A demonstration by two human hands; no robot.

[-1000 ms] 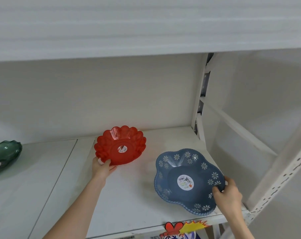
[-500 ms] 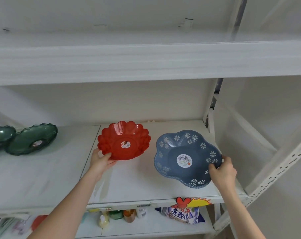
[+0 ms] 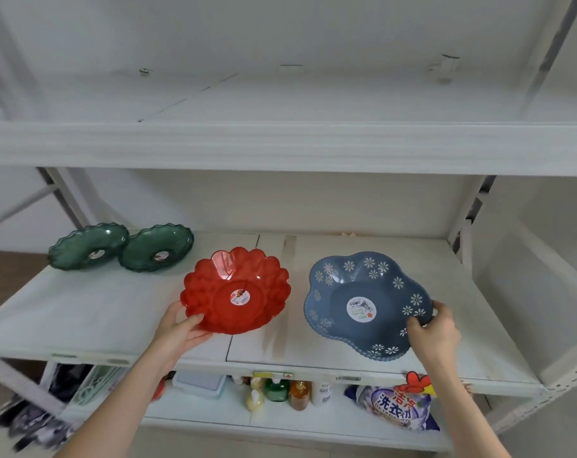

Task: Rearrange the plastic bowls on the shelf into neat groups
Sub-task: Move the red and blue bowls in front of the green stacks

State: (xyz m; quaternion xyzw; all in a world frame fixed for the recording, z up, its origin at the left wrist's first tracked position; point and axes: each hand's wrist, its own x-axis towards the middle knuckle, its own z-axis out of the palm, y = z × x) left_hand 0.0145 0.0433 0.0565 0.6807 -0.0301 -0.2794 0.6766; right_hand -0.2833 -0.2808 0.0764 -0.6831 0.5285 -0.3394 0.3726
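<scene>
**Two bowls held at the edge, and both could slip**

Head view: The left hand (image 3: pixel 181 328) pinches the near rim of the red bowl (image 3: pixel 235 290), thumb on top and fingers under. The right hand (image 3: pixel 434 328) grips the right rim of the blue bowl (image 3: pixel 368 304) the same way. Both bowls look tipped up toward the person, and I cannot tell if their bottoms touch the shelf (image 3: pixel 115 312).

What could go wrong? Each bowl is held by one thin edge only. The plastic looks smooth, so a bowl may slide out of the fingers. The blue bowl sits close to the front lip of the shelf, so if it slips it may fall off onto the things below. The red bowl is just left of the blue bowl, and the two rims may bump if one is swung sideways.

Two green bowls (image 3: pixel 121 247) sit touching each other, well to the left of the red bowl and farther back. They already make a neat pair.

The shelf is white boards with a seam and a brown stain between the red and blue bowls. Another white shelf is above. Below are bottles (image 3: pixel 280 393) and a soap bag (image 3: pixel 396 408).
</scene>
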